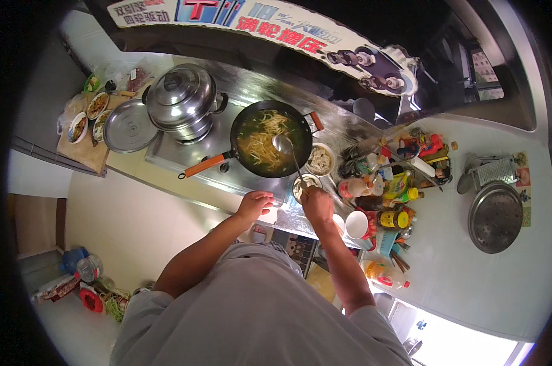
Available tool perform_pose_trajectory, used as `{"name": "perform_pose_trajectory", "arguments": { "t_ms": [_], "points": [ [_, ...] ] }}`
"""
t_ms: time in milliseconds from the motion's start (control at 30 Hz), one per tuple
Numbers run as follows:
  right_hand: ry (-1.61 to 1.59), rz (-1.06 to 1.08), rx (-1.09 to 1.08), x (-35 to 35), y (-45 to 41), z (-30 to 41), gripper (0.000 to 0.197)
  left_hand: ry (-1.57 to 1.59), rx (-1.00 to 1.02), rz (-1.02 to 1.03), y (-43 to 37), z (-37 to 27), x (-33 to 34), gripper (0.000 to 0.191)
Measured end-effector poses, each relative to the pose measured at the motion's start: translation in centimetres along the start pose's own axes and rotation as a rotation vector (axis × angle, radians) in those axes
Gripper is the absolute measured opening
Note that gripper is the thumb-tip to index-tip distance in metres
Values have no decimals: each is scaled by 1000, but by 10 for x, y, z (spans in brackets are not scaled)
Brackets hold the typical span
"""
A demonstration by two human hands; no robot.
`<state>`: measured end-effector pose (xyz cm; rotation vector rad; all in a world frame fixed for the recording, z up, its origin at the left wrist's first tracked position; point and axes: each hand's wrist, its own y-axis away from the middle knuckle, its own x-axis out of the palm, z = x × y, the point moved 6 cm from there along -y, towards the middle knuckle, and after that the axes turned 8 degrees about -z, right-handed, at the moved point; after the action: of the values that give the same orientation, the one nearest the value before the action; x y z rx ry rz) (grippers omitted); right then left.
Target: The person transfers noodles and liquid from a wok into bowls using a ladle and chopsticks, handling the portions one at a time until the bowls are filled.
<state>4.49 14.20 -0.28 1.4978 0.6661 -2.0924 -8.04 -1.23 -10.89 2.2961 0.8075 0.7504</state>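
My right hand (318, 204) is closed on the handle of a metal ladle (282, 144), whose bowl rests among pale strips and broth in a black wok (235, 137). The wok, with an orange-brown wooden handle (205, 165), stands on the stove. Two white bowls with pale food are right of the wok: an upper one (320, 159) and a lower one (306, 185), which lies partly under the ladle's handle. My left hand (256, 206) is held in front of the stove's edge, below the wok, with its fingers partly curled and nothing in them.
A lidded steel steamer pot (182, 103) stands left of the wok, beside a round metal lid (130, 125). Filled dishes sit on a wooden board (86, 153) farther left. Sauce bottles (392, 219) and a white cup (356, 224) crowd the right. A range hood (276, 50) overhangs the stove's back.
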Motion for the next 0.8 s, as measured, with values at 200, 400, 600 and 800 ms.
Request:
{"name": "perform_pose_trajectory", "arguments": {
  "t_ms": [200,400,600,800],
  "points": [
    [201,56,15,30,-15,19,19,16,17,-33,4,-3,-27,25],
    [97,57,100,45,-26,2,33,14,21,-16,12,-3,-34,27],
    [-453,373,466,78,-20,-17,30,20,39,0,14,-7,-41,26],
    [-884,538,779,83,-9,10,25,46,31,13,13,-7,-45,26]
  ]
}}
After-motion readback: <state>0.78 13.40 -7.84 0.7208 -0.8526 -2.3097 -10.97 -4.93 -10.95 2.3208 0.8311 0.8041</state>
